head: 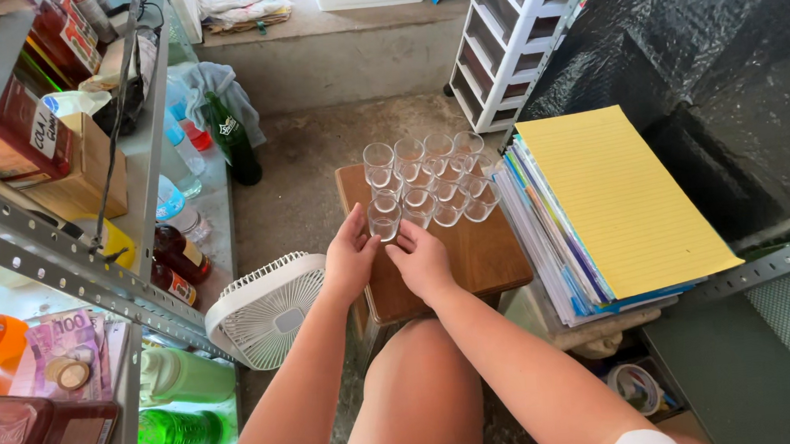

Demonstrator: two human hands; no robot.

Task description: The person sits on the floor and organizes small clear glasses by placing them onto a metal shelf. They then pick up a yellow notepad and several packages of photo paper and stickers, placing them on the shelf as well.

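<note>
Several small clear glasses (429,178) stand in rows on a brown wooden stool (481,258) in front of my knee. My left hand (349,258) and my right hand (423,259) meet at the nearest glass (383,220) in the front left of the group. Fingertips of both hands touch its sides, the left from the left, the right from below and right. The glass stands upright on the wood.
A metal shelf rack (65,273) with bottles and boxes fills the left. A white fan (262,310) lies on the floor beside the stool. A stack of folders under a yellow pad (616,197) sits right. A green bottle (233,136) and a white drawer unit (507,38) stand behind.
</note>
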